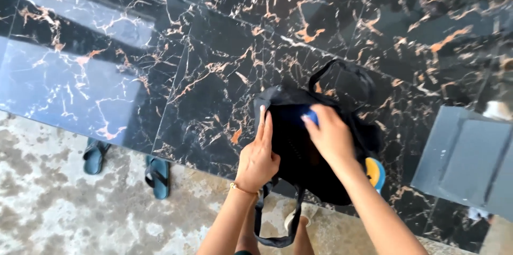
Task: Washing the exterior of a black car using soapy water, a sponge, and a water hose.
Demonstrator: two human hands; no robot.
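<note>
Your left hand (258,158), just below the middle of the frame, presses its straight, unclenched fingers against the left edge of the black bag (304,153), gripping nothing. Your right hand (328,135) curls its fingers around a blue object (311,115) at the bag's opening. The bag lies on the black marble counter (214,73), right of centre. 2 blue sandals (128,164) sit on the floor, lower left.

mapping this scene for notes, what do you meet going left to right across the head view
left sandal → right sandal → left hand on the black bag → right hand with a blue thing at the bag's opening → grey box
</note>
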